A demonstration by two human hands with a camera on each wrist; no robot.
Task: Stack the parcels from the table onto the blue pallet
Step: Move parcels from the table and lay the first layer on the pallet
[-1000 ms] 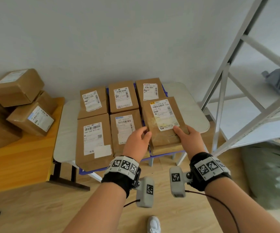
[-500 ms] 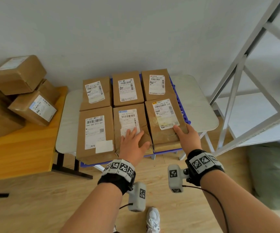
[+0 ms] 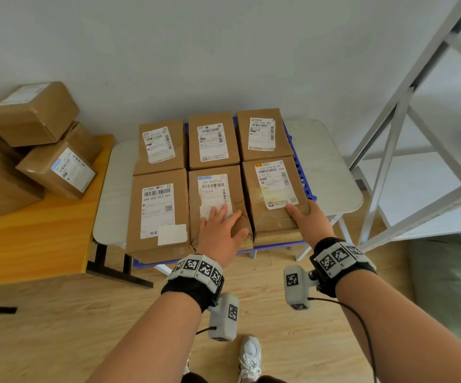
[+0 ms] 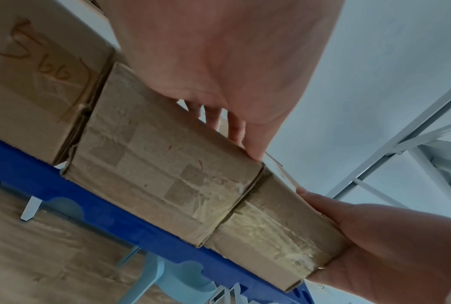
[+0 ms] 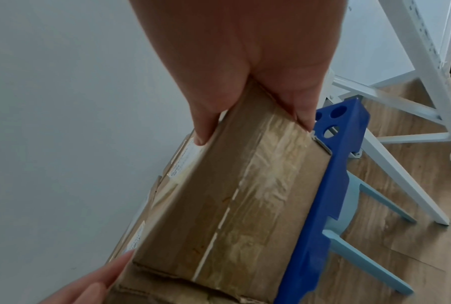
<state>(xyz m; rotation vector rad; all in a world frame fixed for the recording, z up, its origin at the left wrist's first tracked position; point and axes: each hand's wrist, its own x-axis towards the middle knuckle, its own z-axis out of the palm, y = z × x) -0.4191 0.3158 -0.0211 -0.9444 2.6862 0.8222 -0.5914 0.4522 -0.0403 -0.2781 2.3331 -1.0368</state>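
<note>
On the blue pallet (image 3: 302, 183), at its front right corner, lies the parcel (image 3: 275, 194) in hand — a brown cardboard box with a white shipping label on top and yellowed tape across its near end. Its long axis runs from 6 o'clock toward 12, label end pointing at the wall. The right hand (image 3: 308, 222) has a holding grip on the near right corner, thumb on top and fingers (image 5: 301, 107) down the side. The left hand (image 3: 219, 232) lies flat, fingers spread, on the creased middle parcel (image 3: 218, 200) at 9 o'clock from it, touching. Six boxes fill the pallet in two rows of three. More parcels (image 3: 55, 170) sit heaped on the yellow surface (image 3: 38, 241) at far 9 o'clock — well apart.
</note>
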